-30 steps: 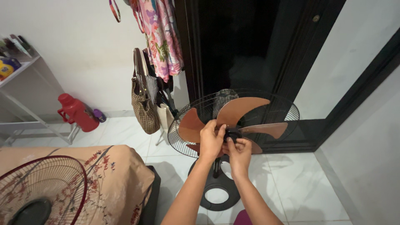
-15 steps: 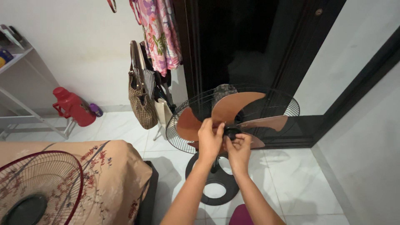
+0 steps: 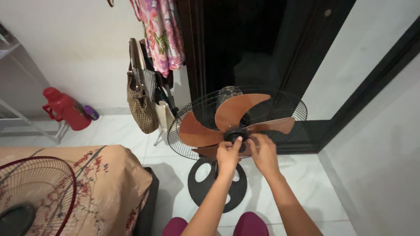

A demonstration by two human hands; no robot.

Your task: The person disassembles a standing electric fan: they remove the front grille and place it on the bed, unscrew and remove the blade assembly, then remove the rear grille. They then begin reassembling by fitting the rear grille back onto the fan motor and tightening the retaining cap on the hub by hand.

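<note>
Gripping hub cap (image 3: 235, 134) with left hand (image 3: 228, 155), fingers pinched shut on it. Right hand (image 3: 264, 151) curled on blade (image 3: 271, 126) at 3 o'clock. Fan (image 3: 236, 122) stands on floor (image 3: 306, 196), front grille (image 3: 33, 196) at 8 o'clock.

Left hand (image 3: 228, 154) pinching black hub cap (image 3: 235, 134) of brown fan blades (image 3: 232, 118); right hand (image 3: 264, 152) beside it. Rear grille (image 3: 192, 109) behind, round base (image 3: 217, 183) on floor.
</note>
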